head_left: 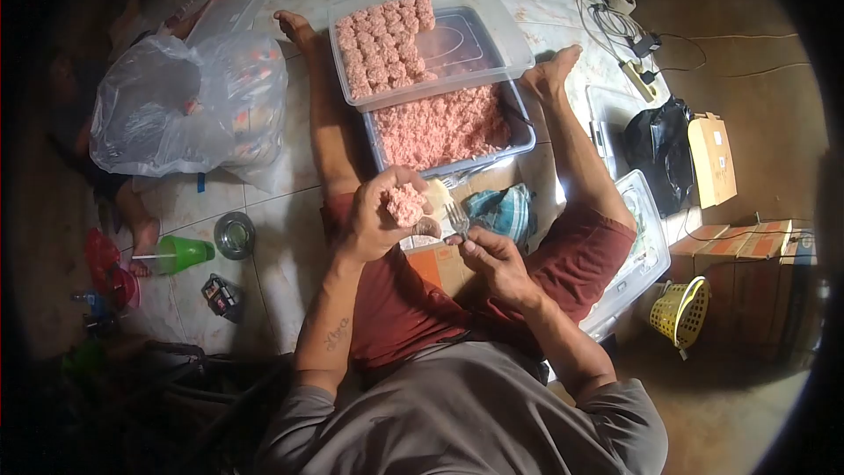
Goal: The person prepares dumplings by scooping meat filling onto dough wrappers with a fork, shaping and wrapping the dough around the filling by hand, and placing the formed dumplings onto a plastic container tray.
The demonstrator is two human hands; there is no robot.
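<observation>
My left hand (369, 220) is closed round a rough ball of pink, crumbly, minced-looking mixture (405, 205). Just to its right, my right hand (499, 262) grips a metal fork (456, 218), tines pointing up and away from me. Beyond my hands, a plastic tub (525, 136) holds a loose mass of the same pink mixture (440, 127). A clear shallow tray (479, 79) rests across the tub's far part. Rows of pink balls (382, 46) fill its left side. Between my legs lie a teal checked cloth (499, 213) and flattened cardboard (448, 268).
On the left are a large clear plastic bag (189, 105), a green cup (185, 252), a metal bowl (235, 236) and another person's foot (143, 246). To the right stand a yellow basket (679, 312), a black bag (655, 154), cardboard boxes (747, 273) and a power strip (639, 81) with cables.
</observation>
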